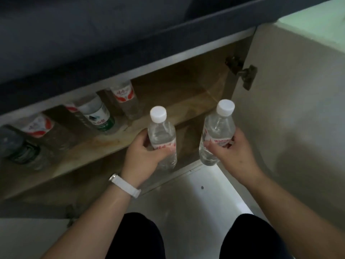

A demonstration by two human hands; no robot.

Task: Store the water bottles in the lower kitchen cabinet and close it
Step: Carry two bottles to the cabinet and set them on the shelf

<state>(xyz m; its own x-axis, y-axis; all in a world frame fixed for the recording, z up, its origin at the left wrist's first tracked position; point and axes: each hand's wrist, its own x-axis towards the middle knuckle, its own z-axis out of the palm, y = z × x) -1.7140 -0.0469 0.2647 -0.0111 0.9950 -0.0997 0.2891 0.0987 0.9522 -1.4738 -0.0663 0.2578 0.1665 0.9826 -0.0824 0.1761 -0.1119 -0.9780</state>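
I hold two clear water bottles with white caps upright in front of the open lower cabinet. My left hand (144, 149) grips the left bottle (162, 133) around its red-and-white label. My right hand (234, 150) grips the right bottle (217, 129) the same way. Both bottles hang just outside the cabinet's front edge, above the floor. On the wooden shelf (104, 144) stand several bottles, among them a red-labelled one (126, 100) and a green-labelled one (99, 116). The shelf's right half is bare.
The right cabinet door (291, 101) stands wide open, its hinge (244, 74) showing. A dark countertop edge (130, 47) overhangs the cabinet. A dark-capped bottle (16, 146) sits at the shelf's far left. My knees (141, 238) are over the white floor (190, 199).
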